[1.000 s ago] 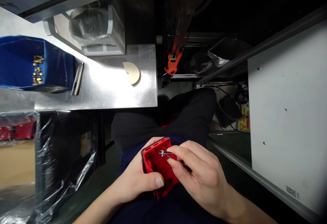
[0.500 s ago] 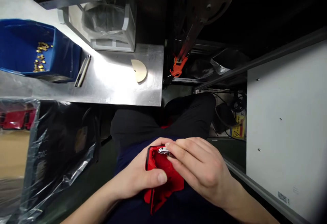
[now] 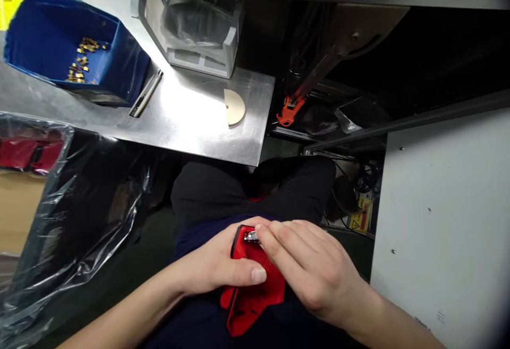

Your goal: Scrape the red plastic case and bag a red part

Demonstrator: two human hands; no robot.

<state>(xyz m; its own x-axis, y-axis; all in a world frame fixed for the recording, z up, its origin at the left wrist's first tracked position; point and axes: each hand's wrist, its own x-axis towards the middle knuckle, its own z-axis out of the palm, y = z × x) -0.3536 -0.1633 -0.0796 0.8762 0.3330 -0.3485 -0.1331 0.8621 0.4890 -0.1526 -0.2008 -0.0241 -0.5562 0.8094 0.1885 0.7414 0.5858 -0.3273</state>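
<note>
Looking down from the head camera, the left hand (image 3: 217, 269) clamps a red plastic housing (image 3: 255, 290) over the lap, thumb across its face, while the right hand (image 3: 314, 274) pinches a small metal part (image 3: 251, 236) at the top corner — apparently not fully seated, so the fitting looks only partway done. Room is tight — the steel table (image 3: 191, 126) edge lies just ahead, a white panel (image 3: 446, 216) at right, plastic sheeting (image 3: 79, 205) at left.
</note>
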